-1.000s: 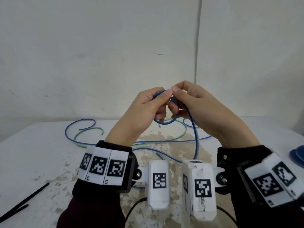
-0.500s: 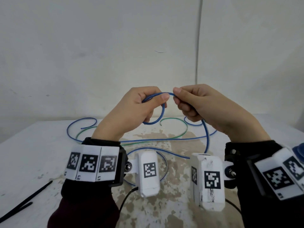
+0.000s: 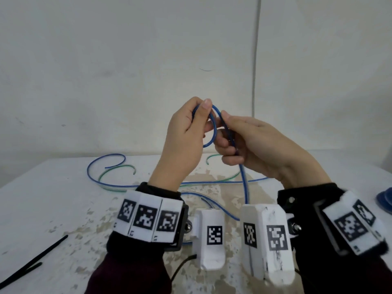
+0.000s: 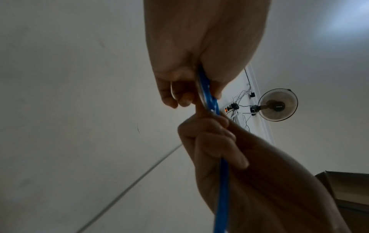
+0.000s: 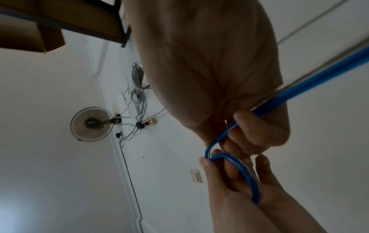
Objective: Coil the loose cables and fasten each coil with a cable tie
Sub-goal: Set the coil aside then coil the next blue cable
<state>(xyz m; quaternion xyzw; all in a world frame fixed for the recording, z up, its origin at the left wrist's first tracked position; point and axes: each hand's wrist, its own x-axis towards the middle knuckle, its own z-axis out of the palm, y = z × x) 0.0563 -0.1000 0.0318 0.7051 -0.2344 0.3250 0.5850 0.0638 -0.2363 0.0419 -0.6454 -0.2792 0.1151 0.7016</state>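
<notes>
A blue cable (image 3: 244,183) rises from the white table (image 3: 53,198) into both hands, held in the air. My left hand (image 3: 201,109) pinches the top of a small upright loop (image 3: 214,132) between thumb and fingers. Just to its right, my right hand (image 3: 227,130) has its fingers curled round the strand that drops to the table. In the left wrist view the blue cable (image 4: 207,97) passes from the left fingers (image 4: 179,97) into the right hand (image 4: 215,141). The right wrist view shows the loop (image 5: 249,173) lying in the left hand (image 5: 229,186), below the right hand (image 5: 249,126).
More blue cable and a green cable (image 3: 114,172) sprawl across the back of the table. Two black cable ties (image 3: 31,262) lie at the front left. A blue object (image 3: 385,200) shows at the right edge. A white wall stands close behind.
The hands have come together again and risen a little. The loop, which was spread sideways between them, now stands upright in the left hand's pinch, with the right hand's fingers against it.
</notes>
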